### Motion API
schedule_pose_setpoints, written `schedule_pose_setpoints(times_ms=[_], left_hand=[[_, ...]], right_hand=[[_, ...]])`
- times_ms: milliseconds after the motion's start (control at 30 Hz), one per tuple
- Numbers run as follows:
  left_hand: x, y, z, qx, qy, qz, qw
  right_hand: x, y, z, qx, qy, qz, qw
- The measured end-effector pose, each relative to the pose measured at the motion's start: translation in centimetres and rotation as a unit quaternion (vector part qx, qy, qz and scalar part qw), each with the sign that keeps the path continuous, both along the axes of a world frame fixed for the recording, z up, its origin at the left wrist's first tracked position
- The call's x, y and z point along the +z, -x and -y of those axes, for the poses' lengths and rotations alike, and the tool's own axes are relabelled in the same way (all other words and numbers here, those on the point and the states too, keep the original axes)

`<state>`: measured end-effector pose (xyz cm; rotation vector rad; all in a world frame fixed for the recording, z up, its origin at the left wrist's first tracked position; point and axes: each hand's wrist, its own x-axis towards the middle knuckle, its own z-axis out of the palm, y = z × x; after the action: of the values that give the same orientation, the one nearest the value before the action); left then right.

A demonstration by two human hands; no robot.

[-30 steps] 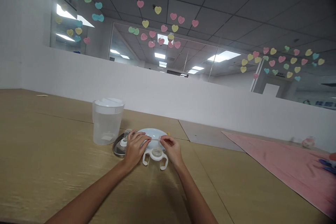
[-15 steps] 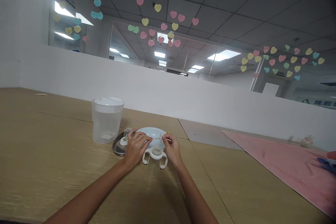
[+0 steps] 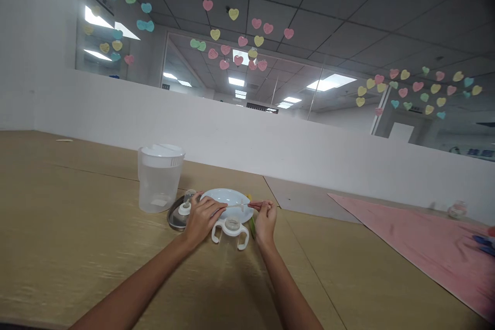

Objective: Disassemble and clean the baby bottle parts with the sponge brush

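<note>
A thin, pale straw-like tube (image 3: 234, 205) with a small crosspiece spans the gap between my hands, above a shallow white bowl (image 3: 211, 194). My left hand (image 3: 201, 218) pinches its left end, and the fingertips of my right hand (image 3: 266, 219) are closed on the other. Just below stands a clear baby bottle (image 3: 232, 225), its mouth uncovered, with a white two-handled collar (image 3: 243, 240) around its neck. Left of my left hand is a round metal tray (image 3: 176, 220) holding a white bottle cap part (image 3: 184, 209) and a clear dome cover (image 3: 189, 195). My left hand partly hides the tray.
A translucent lidded pitcher (image 3: 159, 185) stands behind the tray. Something green and yellow (image 3: 252, 227) lies beside the bowl, partly hidden by my right hand. A pink cloth (image 3: 410, 237) covers the right side, with a small jar (image 3: 458, 210) near the wall.
My right hand has moved right, away from my left, exposing more of the tube and its crosspiece. My left hand stays nearly in place. The view has shifted slightly.
</note>
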<state>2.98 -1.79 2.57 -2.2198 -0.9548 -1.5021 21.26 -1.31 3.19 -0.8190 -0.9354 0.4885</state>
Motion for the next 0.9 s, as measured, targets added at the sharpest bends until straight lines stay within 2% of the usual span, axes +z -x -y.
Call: schedule_pose_setpoints(times_ms=[167,333,400,733,900], left_hand=[[-0.8,0.5,-1.2,-0.017,0.017,-0.004,1.000],[-1.1,0.6,-1.5,-0.013,0.029,0.007,0.999],[-1.1,0.5,-1.4,-0.015,0.033,-0.001,0.999],[-0.8,0.4,-0.9,-0.016,0.040,-0.015,0.999],[-0.5,0.3,-0.8,-0.015,0.028,-0.033,0.999]], right_hand=[[0.0,-0.2,0.0,0.014,0.025,-0.049,0.998],[0.0,0.0,-0.1,0.094,0.061,-0.041,0.993],[0.0,0.2,-0.1,0.106,0.067,-0.021,0.992],[-0.1,0.0,-0.2,0.088,0.082,0.028,0.992],[-0.7,-0.4,-0.9,0.042,0.080,-0.006,0.996]])
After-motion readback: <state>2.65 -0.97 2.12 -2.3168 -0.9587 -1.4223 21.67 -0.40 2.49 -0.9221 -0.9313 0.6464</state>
